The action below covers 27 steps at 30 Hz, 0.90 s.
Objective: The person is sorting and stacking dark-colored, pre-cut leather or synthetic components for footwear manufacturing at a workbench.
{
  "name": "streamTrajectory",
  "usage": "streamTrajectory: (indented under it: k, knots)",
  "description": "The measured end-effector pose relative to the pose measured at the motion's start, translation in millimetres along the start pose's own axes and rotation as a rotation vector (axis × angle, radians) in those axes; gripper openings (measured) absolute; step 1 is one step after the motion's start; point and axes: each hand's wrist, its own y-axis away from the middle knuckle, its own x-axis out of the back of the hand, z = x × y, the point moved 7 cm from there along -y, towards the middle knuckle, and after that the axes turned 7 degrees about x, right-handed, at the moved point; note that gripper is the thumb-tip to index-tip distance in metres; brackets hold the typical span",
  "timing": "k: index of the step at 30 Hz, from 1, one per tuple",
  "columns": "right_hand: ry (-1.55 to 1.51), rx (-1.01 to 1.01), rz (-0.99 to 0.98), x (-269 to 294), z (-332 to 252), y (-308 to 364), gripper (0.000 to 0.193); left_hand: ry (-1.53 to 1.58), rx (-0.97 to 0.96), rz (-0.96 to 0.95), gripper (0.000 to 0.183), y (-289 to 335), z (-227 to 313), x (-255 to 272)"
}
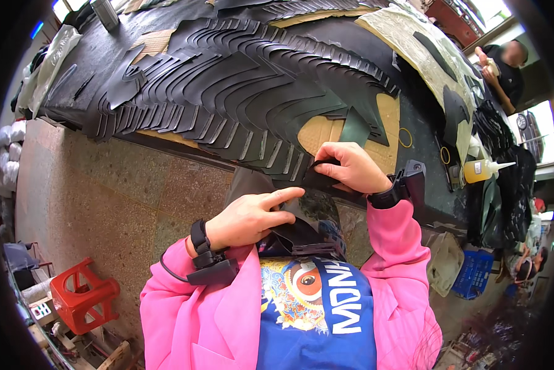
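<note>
At the near edge of the workbench [440,196], my right hand [354,168] pinches the edge of a black, leather-like sheet piece [317,180] between thumb and fingers. My left hand [246,219] is lower and to the left, its index finger stretched toward the right hand and the other fingers partly bent. Just under its fingertips, close to my body, is a dark folded piece [292,233]; whether they touch it I cannot tell. Long rows of similar curved black pieces [227,92] overlap like shingles across the bench, over brown cardboard [317,132].
On the bench's right are a yellow rubber band [405,138] and a squeeze bottle of yellowish liquid [479,170]. A red plastic stool [84,296] stands on the floor at left, a blue crate [473,274] at lower right. Another person [505,74] is at far right.
</note>
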Motion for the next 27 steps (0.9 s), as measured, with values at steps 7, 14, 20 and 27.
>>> streamTrajectory:
  k: [7, 14, 20, 27]
  knots:
    - [0.080, 0.010, 0.011, -2.4, 0.7, -0.8, 0.016, -0.014, 0.031, -0.038, 0.029, -3.6, -5.0, -7.4]
    - [0.172, 0.072, 0.137, 1.2, -8.2, 1.3, 0.015, -0.017, 0.043, -0.040, 0.030, -4.5, -9.7, -10.1]
    - [0.181, 0.080, 0.108, 1.2, -3.8, -1.3, 0.012, -0.001, 0.051, -0.048, 0.030, -5.3, -11.9, -11.7]
    - [0.246, 0.075, 0.088, -2.5, -1.1, -5.5, 0.013, 0.021, 0.102, -0.110, 0.038, -4.2, -16.1, -14.5]
